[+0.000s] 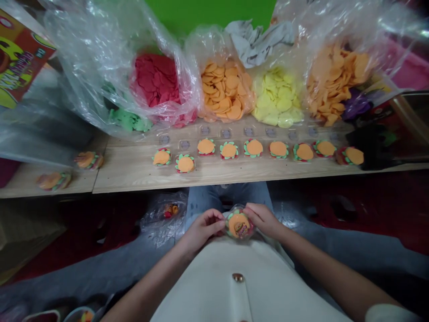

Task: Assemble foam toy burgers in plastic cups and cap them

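Observation:
Above my lap, my left hand and my right hand pinch a small felt burger from either side. It has an orange bun with green and red layers and is wrapped in transparent plastic film. The fingers of both hands touch the film, and my hands cover part of the burger's edge. A crumpled plastic bag with a little colored material inside lies just left of my left hand.
A wooden table edge runs ahead, bearing a row of several finished burgers. Behind them stand open bags of red, orange and yellow discs. A printed box stands at the far left.

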### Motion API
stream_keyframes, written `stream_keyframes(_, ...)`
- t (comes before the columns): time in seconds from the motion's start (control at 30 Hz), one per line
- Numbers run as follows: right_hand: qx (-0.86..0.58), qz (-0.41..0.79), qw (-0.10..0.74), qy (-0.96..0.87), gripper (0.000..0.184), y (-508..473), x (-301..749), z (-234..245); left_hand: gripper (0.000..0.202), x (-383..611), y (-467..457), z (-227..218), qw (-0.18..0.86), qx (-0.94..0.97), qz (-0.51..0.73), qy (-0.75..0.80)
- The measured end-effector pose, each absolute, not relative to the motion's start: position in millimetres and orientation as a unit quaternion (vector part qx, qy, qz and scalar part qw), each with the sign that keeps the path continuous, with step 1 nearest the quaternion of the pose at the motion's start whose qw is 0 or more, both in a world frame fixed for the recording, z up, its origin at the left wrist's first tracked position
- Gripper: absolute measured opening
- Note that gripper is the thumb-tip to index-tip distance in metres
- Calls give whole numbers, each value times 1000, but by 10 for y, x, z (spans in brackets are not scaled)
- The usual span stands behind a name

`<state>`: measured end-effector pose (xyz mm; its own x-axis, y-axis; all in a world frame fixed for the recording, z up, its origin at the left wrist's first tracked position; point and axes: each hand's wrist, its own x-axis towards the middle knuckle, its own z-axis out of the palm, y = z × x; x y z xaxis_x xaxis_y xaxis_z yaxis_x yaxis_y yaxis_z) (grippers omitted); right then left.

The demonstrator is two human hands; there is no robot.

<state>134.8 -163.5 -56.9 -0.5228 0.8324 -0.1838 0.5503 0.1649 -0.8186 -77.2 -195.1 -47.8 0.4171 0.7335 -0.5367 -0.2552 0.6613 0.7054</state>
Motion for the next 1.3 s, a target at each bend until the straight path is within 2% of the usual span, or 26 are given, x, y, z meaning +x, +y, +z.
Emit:
stream_keyframes(0.2, -531, 431, 213, -698, 39, -1697, 1333, -609, 22, -698, -1889, -470, 735, 315, 351, 487)
stream_keyframes(0.3, -544, 456, 230, -666, 38, -1744, 1304, -639, 23, -692, -1799, -452, 743, 303, 348, 485)
stream_keyframes(0.47, -615, 501, 358, -492, 38, -1751, 1128, -781, 28, -654, -1647, -457, 762, 259, 366, 467)
stream_keyframes(0.53, -636, 509, 400, -420, 39, -1720, 1032, -831, 35, -600, -1668, -465, 759, 240, 388, 464)
stream_keyframes(0.6, -642, 525, 427, -361, 40, -1688, 950, -856, 52, -532, -1731, -494, 758, 210, 408, 464)
stream_keyframes(0.7, -640, 533, 444, -329, 41, -1661, 873, -842, 63, -442, -1804, -559, 739, 180, 445, 473)
stream_keyframes(0.87, -641, 484, 460, -379, 41, -1684, 850, -737, 55, -448, -1739, -544, 719, 217, 475, 459)
stream_keyframes(1.1, -648, 471, 436, -409, 37, -1788, 860, -642, 50, -569, -1697, -461, 737, 251, 428, 459)
stream_keyframes(1.3, -643, 437, 465, -424, 37, -1688, 805, -537, 44, -371, -1783, -433, 685, 193, 543, 446)
